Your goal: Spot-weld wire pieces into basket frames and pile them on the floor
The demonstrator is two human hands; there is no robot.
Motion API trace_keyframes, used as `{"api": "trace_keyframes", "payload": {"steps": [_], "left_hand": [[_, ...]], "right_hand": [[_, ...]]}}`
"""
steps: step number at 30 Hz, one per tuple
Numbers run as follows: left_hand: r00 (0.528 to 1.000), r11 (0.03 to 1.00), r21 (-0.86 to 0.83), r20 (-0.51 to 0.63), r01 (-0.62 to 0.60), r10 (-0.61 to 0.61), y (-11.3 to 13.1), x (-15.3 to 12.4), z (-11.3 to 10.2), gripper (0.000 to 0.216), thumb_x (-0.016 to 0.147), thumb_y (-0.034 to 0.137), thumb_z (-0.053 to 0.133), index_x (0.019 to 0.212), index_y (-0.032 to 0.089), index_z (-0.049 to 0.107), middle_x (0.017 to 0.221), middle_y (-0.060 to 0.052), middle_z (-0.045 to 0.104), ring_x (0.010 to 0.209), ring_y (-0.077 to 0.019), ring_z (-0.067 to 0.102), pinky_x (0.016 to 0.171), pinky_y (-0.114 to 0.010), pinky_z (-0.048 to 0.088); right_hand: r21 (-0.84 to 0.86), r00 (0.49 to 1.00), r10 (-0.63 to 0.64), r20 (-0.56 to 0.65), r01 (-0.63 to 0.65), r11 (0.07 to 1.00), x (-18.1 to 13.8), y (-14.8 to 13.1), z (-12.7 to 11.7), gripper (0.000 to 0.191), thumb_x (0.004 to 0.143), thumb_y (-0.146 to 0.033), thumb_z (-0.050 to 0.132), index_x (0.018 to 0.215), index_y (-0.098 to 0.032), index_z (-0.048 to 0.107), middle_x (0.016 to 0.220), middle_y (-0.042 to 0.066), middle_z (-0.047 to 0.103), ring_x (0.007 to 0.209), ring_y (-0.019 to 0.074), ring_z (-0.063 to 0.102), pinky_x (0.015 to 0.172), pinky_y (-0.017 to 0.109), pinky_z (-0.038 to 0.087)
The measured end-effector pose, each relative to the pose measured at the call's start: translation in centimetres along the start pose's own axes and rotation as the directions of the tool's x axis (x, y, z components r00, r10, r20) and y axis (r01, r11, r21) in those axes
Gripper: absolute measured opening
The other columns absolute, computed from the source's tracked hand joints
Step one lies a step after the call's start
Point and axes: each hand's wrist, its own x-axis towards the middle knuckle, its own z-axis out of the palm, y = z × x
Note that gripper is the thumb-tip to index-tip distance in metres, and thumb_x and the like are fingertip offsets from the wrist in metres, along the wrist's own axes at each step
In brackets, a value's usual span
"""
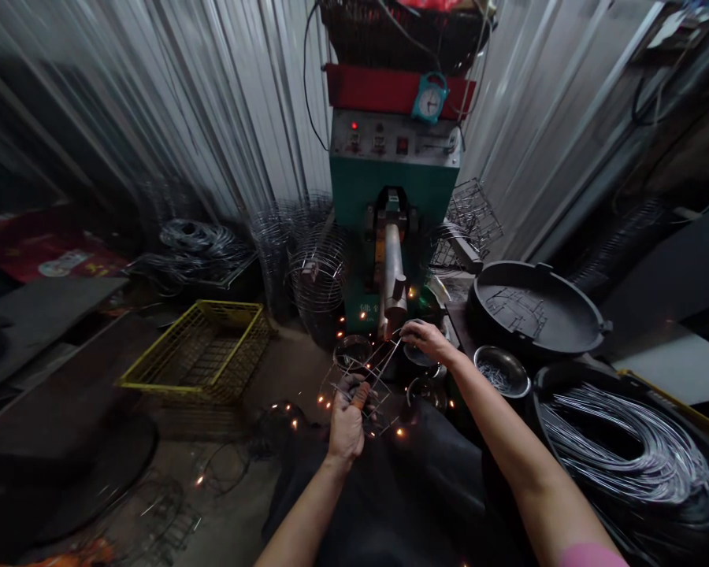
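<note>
My left hand (347, 421) grips the near side of a small wire frame (366, 374), fingers closed round its wires and an orange-handled part. My right hand (426, 339) pinches the far end of the same frame and holds it under the metal electrode arm (394, 272) of a green spot-welding machine (393, 185). Orange sparks scatter around the frame and onto the floor. A dark apron (407, 496) covers my lap below the hands.
A yellow wire crate (204, 350) sits on the floor at left. Round wire baskets (313, 260) stand beside the machine. At right are a black round tray (535, 311), a small metal bowl of wire pieces (502, 372) and a coil of shiny wire (632, 449).
</note>
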Motion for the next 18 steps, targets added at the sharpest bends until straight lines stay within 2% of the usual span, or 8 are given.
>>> {"api": "trace_keyframes", "payload": {"steps": [4,11,15,18], "left_hand": [[0.999,0.999,0.027,0.018,-0.03,0.03,0.6,0.8,-0.7,0.041,0.06,0.037,0.07,0.088,0.02,0.046,0.059,0.004,0.056,0.043,-0.0067,0.048,0.038,-0.015,0.033],[1.0,0.998,0.064,0.024,-0.012,0.011,2.2,1.7,-1.1,0.042,0.058,0.037,0.07,0.088,0.02,0.047,0.058,0.004,0.055,0.04,-0.0063,0.046,0.036,-0.015,0.033],[0.999,0.998,0.054,0.041,0.012,-0.014,2.5,2.1,-1.3,0.042,0.059,0.037,0.07,0.089,0.02,0.047,0.059,0.004,0.056,0.04,-0.0057,0.045,0.036,-0.014,0.033],[0.998,0.998,0.061,0.05,0.034,-0.037,2.5,2.4,-1.6,0.041,0.059,0.037,0.07,0.089,0.02,0.048,0.059,0.004,0.056,0.041,-0.0063,0.046,0.036,-0.015,0.033]], "right_hand": [[-0.012,0.999,0.021,-0.026,-0.022,1.0,0.7,-0.6,0.4,0.012,0.074,-0.026,0.056,0.081,-0.021,0.064,0.084,0.003,0.059,0.079,0.0154,0.053,0.073,0.026,0.04],[0.0,0.993,0.058,-0.106,-0.058,0.998,1.9,-0.7,1.3,0.01,0.069,-0.024,0.061,0.078,-0.021,0.065,0.081,0.002,0.059,0.077,0.0157,0.054,0.071,0.026,0.04],[0.06,0.991,0.052,-0.127,-0.044,0.997,2.0,-0.8,1.5,0.009,0.069,-0.026,0.061,0.074,-0.021,0.065,0.077,0.002,0.061,0.074,0.0161,0.055,0.071,0.027,0.041],[0.149,0.975,0.085,-0.203,-0.055,0.987,0.9,-1.2,1.6,0.014,0.068,-0.03,0.062,0.078,-0.021,0.065,0.081,0.003,0.062,0.079,0.0174,0.056,0.075,0.03,0.042]]}}
